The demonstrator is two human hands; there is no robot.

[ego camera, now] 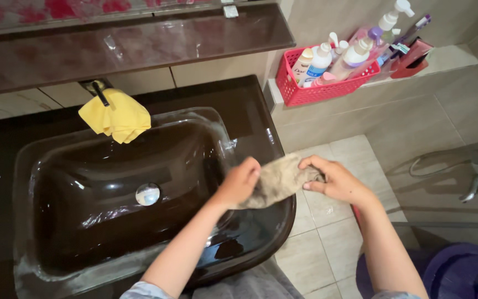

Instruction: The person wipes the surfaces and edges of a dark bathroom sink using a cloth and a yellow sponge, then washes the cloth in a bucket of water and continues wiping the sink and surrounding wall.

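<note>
Brown and damp-looking, the rag [276, 180] hangs in the air between the two hands, over the right-hand rim of the dark sink [45, 166] and partly out over the tiled floor [327, 243]. The left hand [240, 181] has its fingers curled shut around one end of the rag; the right hand [336, 180] pinches the other end, fingers closed on the bunched cloth. The rag is stretched a little between them and looks twisted at the right end, so by my reading the step in hand is wringing or gathering the cloth rather than wiping. The basin itself is glossy, with a round drain [147, 194] in the middle and pale streaks along its near rim. A yellow cloth [116, 116] hangs from the tap [99, 91] at the back. A red basket [319, 88] of bottles sits on the ledge to the right, well apart.

Any further handling calls for both grips staying firm on the ends and the cloth kept above the basin, since part of it now overhangs the floor.
</note>
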